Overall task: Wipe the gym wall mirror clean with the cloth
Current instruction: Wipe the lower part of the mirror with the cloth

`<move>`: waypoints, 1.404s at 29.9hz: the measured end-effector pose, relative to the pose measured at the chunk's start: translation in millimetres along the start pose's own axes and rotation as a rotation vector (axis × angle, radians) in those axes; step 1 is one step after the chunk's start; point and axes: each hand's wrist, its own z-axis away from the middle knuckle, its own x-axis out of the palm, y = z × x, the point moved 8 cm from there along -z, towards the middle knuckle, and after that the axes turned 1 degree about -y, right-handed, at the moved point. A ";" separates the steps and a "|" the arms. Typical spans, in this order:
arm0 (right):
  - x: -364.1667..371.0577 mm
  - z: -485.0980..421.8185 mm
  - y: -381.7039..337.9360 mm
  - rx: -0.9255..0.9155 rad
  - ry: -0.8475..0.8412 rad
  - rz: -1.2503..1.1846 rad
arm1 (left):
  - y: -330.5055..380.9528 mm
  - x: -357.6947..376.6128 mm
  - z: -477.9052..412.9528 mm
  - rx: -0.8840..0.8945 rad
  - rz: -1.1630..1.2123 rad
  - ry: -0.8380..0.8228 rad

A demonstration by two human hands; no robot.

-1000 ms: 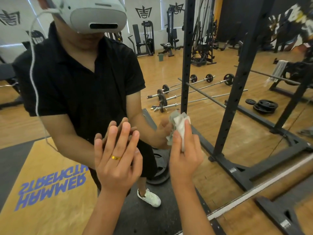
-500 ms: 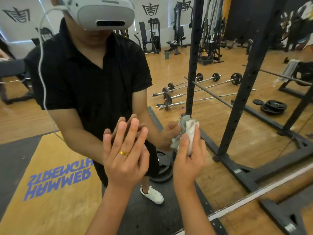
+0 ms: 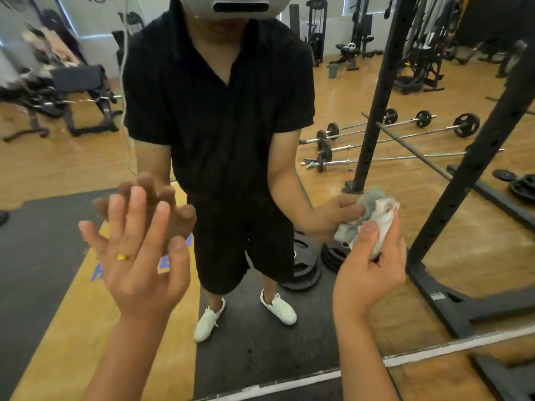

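Note:
The wall mirror point(image 3: 376, 91) fills almost the whole view and reflects the gym and me. My right hand point(image 3: 369, 267) grips a crumpled white and grey cloth point(image 3: 376, 215) and holds it against the glass at the right, low on the mirror. My left hand point(image 3: 139, 256), with a gold ring, has straight spread fingers whose tips meet their reflection on the glass at the left. The cloth's reflection bunches just above and left of it.
The mirror's white bottom edge point(image 3: 434, 350) runs along the floor. A black rack's base point(image 3: 492, 302) stands close at the right, partly mirrored. Reflected in the glass are barbells point(image 3: 405, 131), weight plates point(image 3: 307, 270), a bench point(image 3: 81, 91) and a black mat point(image 3: 40, 227).
My view has tilted down and shifted. The cloth hand has slid right and slightly down along the glass, and my left hand has moved left, so the hands are further apart.

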 end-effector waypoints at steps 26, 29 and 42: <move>57.4 77.1 -78.5 -0.049 0.004 -0.034 | -33.8 -8.0 1.8 0.203 -0.058 0.032; 70.5 110.4 -100.6 -0.332 -0.207 0.037 | -34.4 -8.8 2.2 0.196 -0.055 0.030; 51.3 35.0 -101.5 -0.113 0.073 -0.021 | -34.3 -9.1 0.4 0.202 -0.030 0.032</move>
